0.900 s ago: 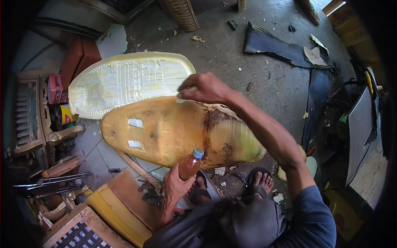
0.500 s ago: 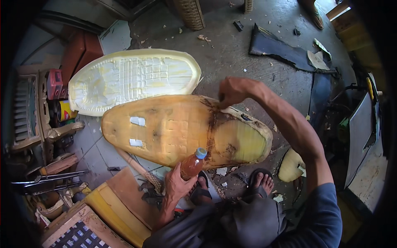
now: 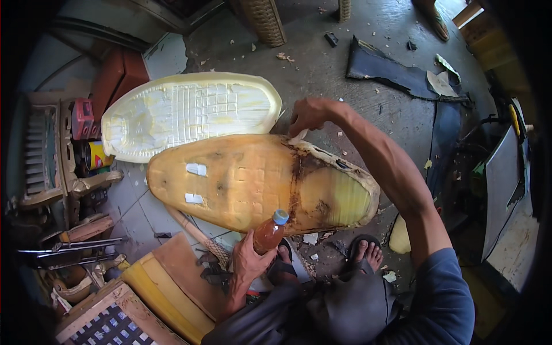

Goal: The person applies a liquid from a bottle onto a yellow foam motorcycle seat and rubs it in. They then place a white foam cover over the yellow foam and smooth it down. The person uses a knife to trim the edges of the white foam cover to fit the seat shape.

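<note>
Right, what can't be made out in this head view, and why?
Head view:
Base of the clear plastic bottle with reddish liquid: hidden by the left hand.
Small whitish piece: mostly covered by the right hand.
Underside of the long tan foam pad: faces down.
Brown wooden frame with dark woven webbing: cut off by the lower edge.

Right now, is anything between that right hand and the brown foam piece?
Only the small pale piece that the right hand pinches, at the far edge of the foam piece. Nothing else shows there; the left hand holds the bottle by the near edge.
</note>
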